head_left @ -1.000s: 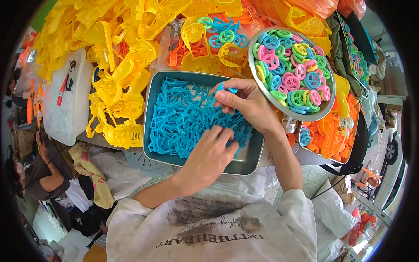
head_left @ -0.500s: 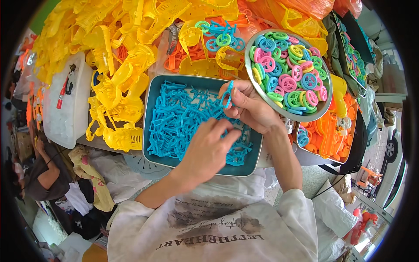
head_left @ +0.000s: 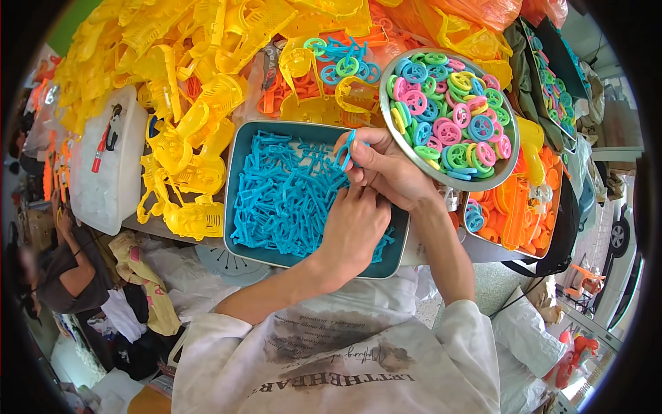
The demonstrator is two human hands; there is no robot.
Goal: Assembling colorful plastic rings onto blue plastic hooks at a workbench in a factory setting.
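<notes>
Between thumb and fingers, my right hand (head_left: 393, 169) pinches a small blue plastic piece (head_left: 347, 153) with two prongs, above the right part of a dark teal tray (head_left: 279, 258). Just below it, my left hand (head_left: 355, 231) has its fingers drawn together, their tips against the right hand's fingers. Whether anything sits in those fingertips is hidden. A heap of similar blue plastic pieces (head_left: 276, 196) fills much of the tray. Close behind my right hand is a round metal bowl (head_left: 505, 178) full of small pink, blue, green and yellow wheels (head_left: 447, 131).
Yellow plastic shells (head_left: 200, 124) pile up behind and left of the tray. A white tub (head_left: 103, 186) with pliers (head_left: 112, 127) on it stands at the left. Orange parts (head_left: 514, 214) fill a container at the right. Another person's arm (head_left: 77, 265) shows at far left.
My left hand has risen from over the blue pieces to meet my right hand's fingers. The right hand still holds its blue piece, now slightly farther left in the picture.
</notes>
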